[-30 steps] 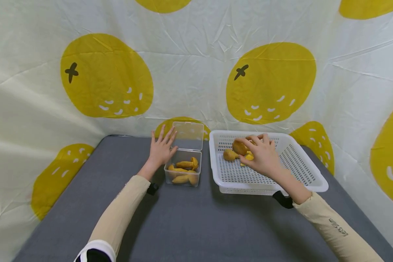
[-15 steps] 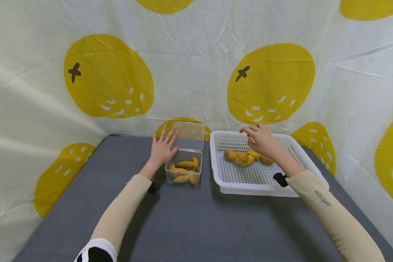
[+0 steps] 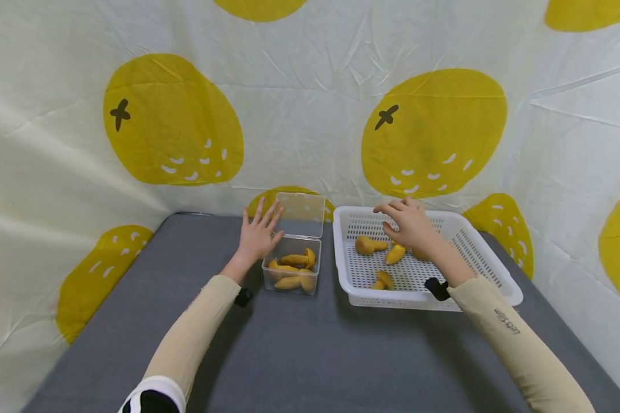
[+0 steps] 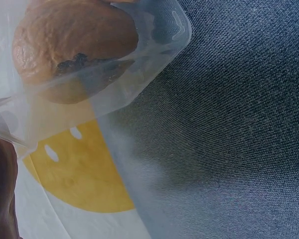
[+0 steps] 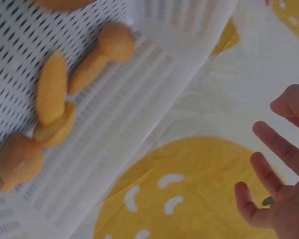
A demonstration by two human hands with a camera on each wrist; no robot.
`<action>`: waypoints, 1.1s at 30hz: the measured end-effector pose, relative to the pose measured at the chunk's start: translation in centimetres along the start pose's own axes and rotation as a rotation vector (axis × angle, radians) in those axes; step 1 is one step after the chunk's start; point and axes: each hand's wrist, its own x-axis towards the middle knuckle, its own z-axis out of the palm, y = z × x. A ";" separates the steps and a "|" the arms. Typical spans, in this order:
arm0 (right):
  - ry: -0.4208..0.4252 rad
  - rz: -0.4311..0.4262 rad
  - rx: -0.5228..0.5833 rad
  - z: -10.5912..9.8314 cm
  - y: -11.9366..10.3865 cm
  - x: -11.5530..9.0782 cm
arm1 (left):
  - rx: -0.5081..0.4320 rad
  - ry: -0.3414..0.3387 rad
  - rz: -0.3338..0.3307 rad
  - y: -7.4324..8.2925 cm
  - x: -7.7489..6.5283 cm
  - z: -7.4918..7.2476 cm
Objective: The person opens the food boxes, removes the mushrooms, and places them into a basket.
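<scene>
Hovering now with a loosely spread, empty right hand [image 3: 413, 228] over mushrooms [image 3: 395, 254] in the white basket [image 3: 410, 279], an empty left hand [image 3: 257, 236] splayed beside the clear box [image 3: 293, 245], seemingly mid-picking, and next calling for a closing pinch on 1!

Just below the head view's centre sits a clear plastic box [image 3: 293, 245], lid [image 3: 301, 217] swung open behind it, several yellow-brown mushrooms [image 3: 289, 283] lying inside. Right of centre, a white perforated basket [image 3: 414, 281] holds more: a round-capped mushroom [image 3: 365, 246] with its stem pointing right, a yellow one [image 3: 395, 253] beside it, another [image 3: 384, 279] near the front wall, and one [image 3: 419, 254] partly hidden.
</scene>
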 end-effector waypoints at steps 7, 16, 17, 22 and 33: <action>0.020 -0.061 0.046 0.4 -3.2 -0.4 | -0.015 -0.008 -0.002 0.0 -0.2 0.1; -0.075 -0.109 0.093 2.0 -8.0 0.2 | -0.014 -0.012 -0.004 0.0 -0.1 0.3; -0.072 -0.118 0.094 2.2 -8.3 0.3 | -0.010 -0.013 -0.004 0.0 -0.1 0.3; -0.059 -0.163 0.073 3.5 -9.8 0.9 | 0.000 -0.022 -0.005 0.1 0.0 0.5; -0.114 -0.259 -0.035 6.5 -12.6 3.1 | -0.012 -0.039 -0.025 0.1 0.3 0.5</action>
